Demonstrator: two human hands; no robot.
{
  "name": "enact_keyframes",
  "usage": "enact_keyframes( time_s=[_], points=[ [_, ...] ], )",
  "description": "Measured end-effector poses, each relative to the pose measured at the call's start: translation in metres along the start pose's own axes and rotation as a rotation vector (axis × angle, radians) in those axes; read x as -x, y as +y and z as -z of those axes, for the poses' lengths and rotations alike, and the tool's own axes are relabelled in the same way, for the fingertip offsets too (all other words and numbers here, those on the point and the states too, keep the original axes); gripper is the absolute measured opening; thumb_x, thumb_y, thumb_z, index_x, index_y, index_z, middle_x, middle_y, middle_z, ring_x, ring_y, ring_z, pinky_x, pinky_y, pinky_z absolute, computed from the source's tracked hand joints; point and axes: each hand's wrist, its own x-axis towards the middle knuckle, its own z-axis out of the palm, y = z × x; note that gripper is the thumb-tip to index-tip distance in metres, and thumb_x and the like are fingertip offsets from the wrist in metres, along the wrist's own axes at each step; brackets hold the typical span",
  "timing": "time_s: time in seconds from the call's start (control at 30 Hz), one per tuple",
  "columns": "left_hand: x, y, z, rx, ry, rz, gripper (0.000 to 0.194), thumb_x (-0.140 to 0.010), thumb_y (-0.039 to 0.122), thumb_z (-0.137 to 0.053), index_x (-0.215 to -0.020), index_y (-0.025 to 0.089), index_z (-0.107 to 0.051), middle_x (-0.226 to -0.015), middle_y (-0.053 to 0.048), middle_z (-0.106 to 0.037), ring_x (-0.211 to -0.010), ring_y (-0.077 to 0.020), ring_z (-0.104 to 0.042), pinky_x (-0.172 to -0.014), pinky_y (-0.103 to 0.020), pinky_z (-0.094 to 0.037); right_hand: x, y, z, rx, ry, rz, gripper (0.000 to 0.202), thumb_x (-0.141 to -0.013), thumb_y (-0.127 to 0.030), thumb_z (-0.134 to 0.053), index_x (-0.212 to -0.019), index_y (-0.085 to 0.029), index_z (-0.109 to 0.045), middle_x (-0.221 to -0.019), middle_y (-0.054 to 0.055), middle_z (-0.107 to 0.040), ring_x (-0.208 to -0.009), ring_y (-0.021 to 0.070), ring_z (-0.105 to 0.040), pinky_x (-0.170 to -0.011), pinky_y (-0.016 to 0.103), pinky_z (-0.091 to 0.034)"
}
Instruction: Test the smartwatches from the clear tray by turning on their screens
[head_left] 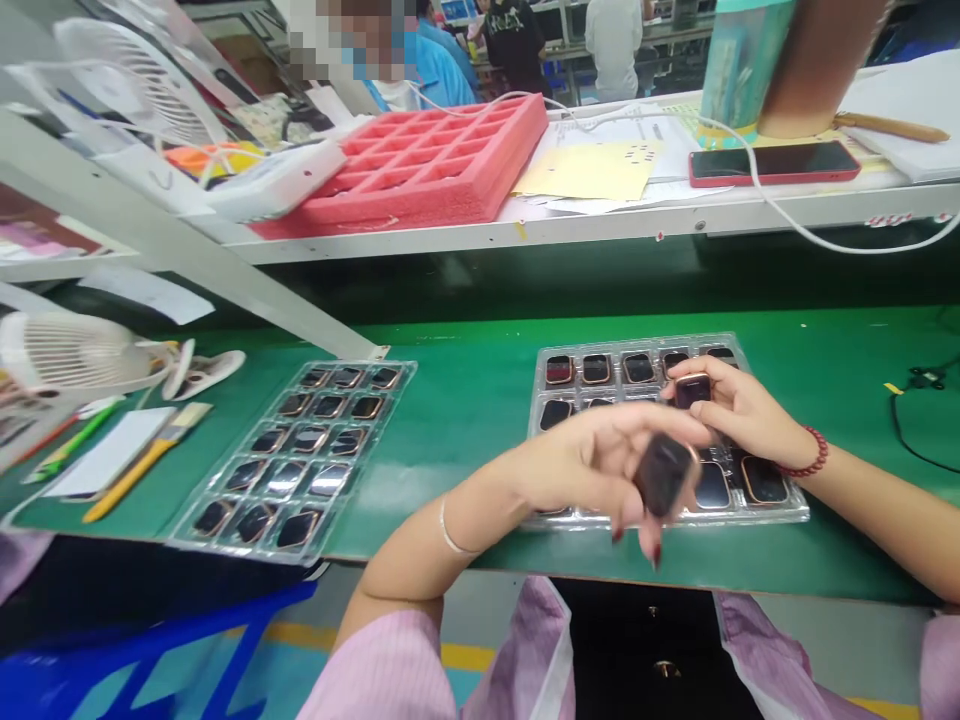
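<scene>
Head view looks down on a green bench (pixel 480 400), and nearest of all are two pink sleeves at the bottom edge. Just beyond them the left hand (pixel 600 465) hangs over the near edge of a clear blister tray (pixel 795 510), fingers curled shut around a dark watch case (pixel 664 475) pinched between thumb and fingertips; the case is blurred, so its face cannot be read. A thin bangle sits on that wrist. The right hand (pixel 731 405), with a red bead bracelet on its wrist, lies a little farther and to the right, over the middle of the same tray, its fingers closed on a second watch case (pixel 691 388) with a coppery rim. The two hands are close together, almost touching, each clamped on its own piece.

The tray under them holds more copper-rimmed cases in separate pockets, a row along its far side and a few at its near right; the hands hide the middle pockets. Well apart to the left lies a second clear tray (pixel 296 455), its pockets filled with dark cases in rows of three. Left of that sit a small white fan (pixel 75 352), a green pen (pixel 75 440) and a brush (pixel 142 462).

Farther off, a raised white shelf (pixel 600 225) carries a red foam tray (pixel 427 165) whose compartments look empty, yellow paper (pixel 592 168) and a red phone (pixel 772 162).
</scene>
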Motion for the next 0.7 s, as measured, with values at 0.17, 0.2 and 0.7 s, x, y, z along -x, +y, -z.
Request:
enact_keyframes(
  time_s=[0.17,0.2,0.7],
  points=[
    [0.010,0.002,-0.023,0.062,-0.365,0.181,0.040,-0.077,0.028,-0.078,-0.115,0.018,-0.072,-0.094,-0.010,-0.074,-0.082,-0.0267,-0.078,-0.072,-0.035,-0.065,0.001,0.005,0.004,-0.077,0.001,-0.061,0.037,-0.093,-0.032,-0.067,-0.129,-0.023,-0.063,-0.116,0.011,-0.075,-0.080,0.0176,-0.072,-0.065,0.030,-0.062],
    [0.011,0.002,-0.023,0.064,-0.370,0.193,0.036,-0.077,0.027,-0.077,-0.112,0.018,-0.073,-0.096,-0.010,-0.074,-0.081,-0.0260,-0.078,-0.072,-0.034,-0.065,0.000,0.006,0.005,-0.122,-0.004,-0.075,0.038,-0.096,-0.037,-0.064,-0.131,-0.023,-0.063,-0.118,0.011,-0.074,-0.082,0.0182,-0.073,-0.066,0.030,-0.063],
    [-0.014,0.008,0.025,-0.177,0.396,-0.216,0.048,-0.072,0.018,-0.085,-0.115,0.022,-0.064,-0.092,-0.004,-0.074,-0.065,-0.0120,-0.069,-0.057,-0.018,-0.053,0.047,-0.085,-0.034,-0.830,-0.412,-0.266,0.051,-0.073,-0.047,-0.090,-0.104,-0.019,-0.061,-0.093,0.002,-0.065,-0.069,0.0109,-0.069,-0.057,0.020,-0.059]
  ],
)
